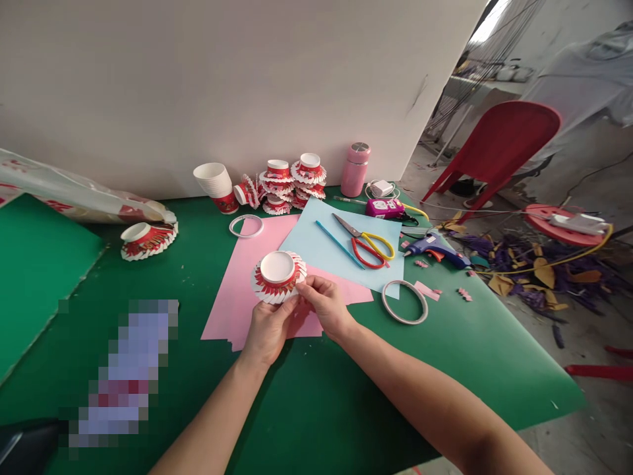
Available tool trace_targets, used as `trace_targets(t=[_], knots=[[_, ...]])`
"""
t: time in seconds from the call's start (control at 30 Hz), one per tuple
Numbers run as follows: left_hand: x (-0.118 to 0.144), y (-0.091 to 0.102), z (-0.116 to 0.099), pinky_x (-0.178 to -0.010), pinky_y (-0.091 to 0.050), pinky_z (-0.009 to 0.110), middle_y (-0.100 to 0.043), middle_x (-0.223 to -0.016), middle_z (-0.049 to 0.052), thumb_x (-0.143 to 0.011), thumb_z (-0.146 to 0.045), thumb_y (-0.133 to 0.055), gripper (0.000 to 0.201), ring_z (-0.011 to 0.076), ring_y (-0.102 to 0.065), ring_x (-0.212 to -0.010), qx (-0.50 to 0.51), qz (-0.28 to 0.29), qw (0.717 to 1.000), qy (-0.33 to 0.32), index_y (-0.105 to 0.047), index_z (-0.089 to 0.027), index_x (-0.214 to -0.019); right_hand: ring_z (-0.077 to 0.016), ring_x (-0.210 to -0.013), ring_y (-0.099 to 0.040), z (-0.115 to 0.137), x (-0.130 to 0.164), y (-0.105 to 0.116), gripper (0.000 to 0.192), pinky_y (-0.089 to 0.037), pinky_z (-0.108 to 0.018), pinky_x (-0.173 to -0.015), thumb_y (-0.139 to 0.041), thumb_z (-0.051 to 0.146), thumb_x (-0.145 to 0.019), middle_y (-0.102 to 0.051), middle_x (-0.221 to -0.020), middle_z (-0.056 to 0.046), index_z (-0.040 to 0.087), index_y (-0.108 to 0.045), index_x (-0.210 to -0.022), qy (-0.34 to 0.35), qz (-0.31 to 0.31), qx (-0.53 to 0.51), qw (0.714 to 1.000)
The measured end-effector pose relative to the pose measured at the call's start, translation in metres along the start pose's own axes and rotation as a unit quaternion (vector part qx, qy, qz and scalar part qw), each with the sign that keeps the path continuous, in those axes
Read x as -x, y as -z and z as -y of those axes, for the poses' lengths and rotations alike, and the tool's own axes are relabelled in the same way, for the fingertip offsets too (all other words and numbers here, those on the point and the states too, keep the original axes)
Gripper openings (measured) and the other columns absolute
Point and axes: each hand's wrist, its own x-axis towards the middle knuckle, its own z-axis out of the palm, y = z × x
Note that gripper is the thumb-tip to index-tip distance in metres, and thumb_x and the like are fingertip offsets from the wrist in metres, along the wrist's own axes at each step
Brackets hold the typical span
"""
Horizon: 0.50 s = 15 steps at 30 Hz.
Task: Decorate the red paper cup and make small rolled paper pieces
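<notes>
A paper cup (277,268) with its sides cut into strips, folded out into a red and white fringe, is held base up in front of me. My left hand (270,330) grips its fringe from below, fingers partly hidden under it. My right hand (324,300) pinches the right edge of the fringe between thumb and fingers. Beneath the cup lie pink paper sheets (232,290), and a light blue sheet (306,231) overlaps them. On the blue sheet rest scissors (368,241) with red and yellow handles and a blue pencil-like stick (339,244).
Stacked whole cups (215,181) and several fringed cups (279,188) stand along the wall, beside a pink flask (355,170). One fringed cup (148,239) sits left. Tape rolls (404,302), a blue glue gun (438,249) and its cord lie right. A red chair (504,145) stands beyond.
</notes>
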Motion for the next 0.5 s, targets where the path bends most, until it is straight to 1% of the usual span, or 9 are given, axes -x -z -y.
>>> trace_targets(t=[0.13, 0.23, 0.3, 0.4, 0.5], knots=[[0.001, -0.002, -0.003, -0.093, -0.044, 0.038, -0.073, -0.092, 0.009, -0.062, -0.023, -0.077, 0.027, 0.0235, -0.063, -0.096, -0.007, 0.023, 0.999, 0.037, -0.073, -0.014, -0.086, -0.0066, -0.046, -0.041, 0.003, -0.002, 0.002, 0.033, -0.034, -0.022, -0.047, -0.071, 0.045, -0.062, -0.050, -0.052, 0.005, 0.017, -0.053, -0.060, 0.004, -0.010, 0.004, 1.000], [0.002, -0.001, -0.006, -0.086, -0.047, 0.037, -0.073, -0.090, 0.009, -0.061, -0.022, -0.077, 0.019, 0.0214, -0.065, -0.088, -0.008, 0.030, 0.997, 0.075, -0.072, -0.013, -0.077, -0.0071, -0.047, -0.041, 0.007, -0.004, 0.006, 0.032, -0.034, -0.022, -0.048, -0.068, 0.044, -0.066, -0.048, -0.053, 0.005, 0.018, -0.051, -0.061, 0.029, -0.006, 0.028, 0.999], [0.002, 0.001, -0.007, -0.081, -0.049, 0.034, -0.072, -0.087, 0.007, -0.061, -0.021, -0.077, 0.018, 0.0189, -0.065, -0.082, -0.009, 0.025, 0.996, 0.089, -0.072, -0.014, -0.076, -0.0076, -0.051, -0.040, 0.010, -0.005, 0.010, 0.031, -0.034, -0.022, -0.052, -0.066, 0.043, -0.069, -0.047, -0.055, 0.005, 0.017, -0.051, -0.062, 0.057, -0.006, 0.057, 0.997], [0.002, 0.001, -0.008, -0.074, -0.049, 0.030, -0.071, -0.082, 0.006, -0.060, -0.025, -0.078, 0.025, 0.0155, -0.063, -0.074, -0.017, 0.022, 0.995, 0.092, -0.072, -0.013, -0.081, -0.0085, -0.056, -0.040, 0.015, -0.007, 0.016, 0.030, -0.034, -0.023, -0.056, -0.063, 0.042, -0.072, -0.046, -0.061, 0.004, 0.017, -0.049, -0.064, 0.095, -0.003, 0.101, 0.990], [0.004, -0.002, -0.008, -0.071, -0.049, 0.028, -0.070, -0.080, 0.007, -0.059, -0.033, -0.078, 0.029, 0.0139, -0.060, -0.070, -0.022, 0.005, 0.997, 0.077, -0.071, -0.012, -0.078, -0.0091, -0.058, -0.038, 0.023, -0.008, 0.021, 0.030, -0.032, -0.024, -0.056, -0.061, 0.044, -0.074, -0.045, -0.063, 0.003, 0.017, -0.048, -0.066, 0.116, 0.014, 0.132, 0.984]])
